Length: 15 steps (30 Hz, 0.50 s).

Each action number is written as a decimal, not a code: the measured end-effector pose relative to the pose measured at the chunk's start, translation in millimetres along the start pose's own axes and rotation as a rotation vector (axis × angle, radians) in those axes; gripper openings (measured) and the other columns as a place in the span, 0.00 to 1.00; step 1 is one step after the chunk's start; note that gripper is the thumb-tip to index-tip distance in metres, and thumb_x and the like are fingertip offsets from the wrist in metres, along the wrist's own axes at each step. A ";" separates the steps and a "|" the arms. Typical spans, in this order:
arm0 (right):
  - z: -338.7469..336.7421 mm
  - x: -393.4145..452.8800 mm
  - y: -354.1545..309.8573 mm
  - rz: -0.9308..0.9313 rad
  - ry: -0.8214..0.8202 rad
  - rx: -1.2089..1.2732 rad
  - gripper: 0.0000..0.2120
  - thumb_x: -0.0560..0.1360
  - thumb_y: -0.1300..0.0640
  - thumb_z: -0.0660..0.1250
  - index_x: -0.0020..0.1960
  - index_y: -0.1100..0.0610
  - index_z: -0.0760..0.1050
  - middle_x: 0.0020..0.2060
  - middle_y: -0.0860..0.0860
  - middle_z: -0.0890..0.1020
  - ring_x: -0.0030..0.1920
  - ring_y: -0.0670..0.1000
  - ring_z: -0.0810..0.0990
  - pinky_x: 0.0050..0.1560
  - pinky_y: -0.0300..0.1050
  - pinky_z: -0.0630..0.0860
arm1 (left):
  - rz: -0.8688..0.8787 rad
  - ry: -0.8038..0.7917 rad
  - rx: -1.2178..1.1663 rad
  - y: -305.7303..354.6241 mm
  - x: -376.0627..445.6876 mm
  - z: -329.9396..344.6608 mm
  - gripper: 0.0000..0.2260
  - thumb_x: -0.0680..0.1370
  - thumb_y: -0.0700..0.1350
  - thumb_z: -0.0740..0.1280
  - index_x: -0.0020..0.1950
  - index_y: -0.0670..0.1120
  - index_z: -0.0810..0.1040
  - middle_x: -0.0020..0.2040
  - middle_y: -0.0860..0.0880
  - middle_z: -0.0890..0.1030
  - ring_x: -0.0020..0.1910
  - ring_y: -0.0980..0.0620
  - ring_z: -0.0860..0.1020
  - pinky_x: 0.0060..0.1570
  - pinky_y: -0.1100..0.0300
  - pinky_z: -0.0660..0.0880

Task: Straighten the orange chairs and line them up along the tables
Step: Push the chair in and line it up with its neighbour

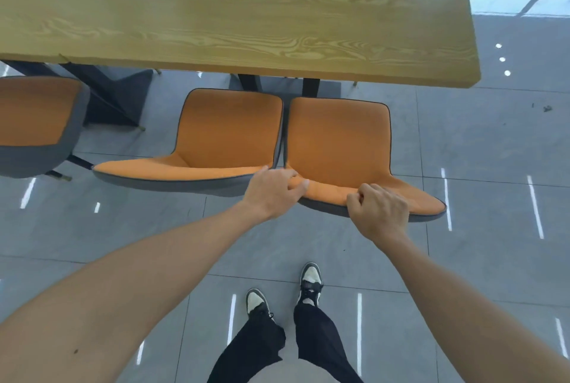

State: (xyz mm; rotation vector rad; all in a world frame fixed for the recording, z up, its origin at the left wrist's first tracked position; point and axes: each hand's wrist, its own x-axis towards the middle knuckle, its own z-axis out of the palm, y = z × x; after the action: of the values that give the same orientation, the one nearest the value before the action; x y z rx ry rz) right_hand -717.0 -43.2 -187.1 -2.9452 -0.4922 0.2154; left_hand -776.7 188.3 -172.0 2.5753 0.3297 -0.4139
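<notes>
Two orange chairs with grey shells stand side by side, almost touching, in front of the wooden table [246, 12]. The right chair [339, 136] has both my hands on the top edge of its backrest. My left hand [273, 190] grips the backrest's left corner, next to the middle chair [228, 133]. My right hand [381, 211] is closed over the backrest's rim further right. A third orange chair [34, 111] stands at the far left, partly out of frame. Both near chairs face the table, seats just short of its edge.
Black table legs [310, 86] stand behind the chairs, and a slanted black frame [105, 96] sits between the left and middle chairs. Grey tiled floor [493, 151] surrounds the chairs. My feet in black-and-white sneakers [310, 282] stand behind the right chair.
</notes>
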 end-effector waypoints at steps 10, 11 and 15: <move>-5.4 2.7 -65.0 -0.362 -0.301 -0.122 0.27 0.71 0.30 0.63 0.55 0.52 0.73 0.50 0.49 0.80 0.51 0.56 0.78 0.50 0.52 0.74 | -0.058 -0.021 0.469 -115.1 -24.4 -50.4 0.25 0.73 0.54 0.71 0.69 0.48 0.75 0.63 0.49 0.80 0.63 0.47 0.77 0.63 0.51 0.71; -1.8 3.5 -73.2 -0.347 -0.308 -0.157 0.22 0.73 0.37 0.66 0.56 0.53 0.72 0.51 0.50 0.80 0.52 0.57 0.78 0.49 0.52 0.75 | -0.038 -0.034 0.486 -121.5 -22.4 -52.2 0.23 0.73 0.50 0.71 0.67 0.48 0.75 0.60 0.49 0.81 0.60 0.46 0.79 0.59 0.51 0.73; 4.3 9.5 -91.7 -0.228 -0.342 -0.200 0.11 0.72 0.53 0.66 0.52 0.54 0.70 0.47 0.51 0.79 0.49 0.59 0.79 0.41 0.49 0.69 | -0.019 -0.047 0.498 -135.9 -14.1 -56.2 0.14 0.73 0.47 0.69 0.58 0.49 0.77 0.51 0.49 0.82 0.51 0.45 0.81 0.45 0.52 0.70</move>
State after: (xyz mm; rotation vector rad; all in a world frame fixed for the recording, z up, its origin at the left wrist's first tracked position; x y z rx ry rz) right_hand -737.3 46.3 -177.0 -3.0161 -0.9383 0.6845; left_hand -818.7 329.6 -180.9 3.0393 0.2588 -0.6294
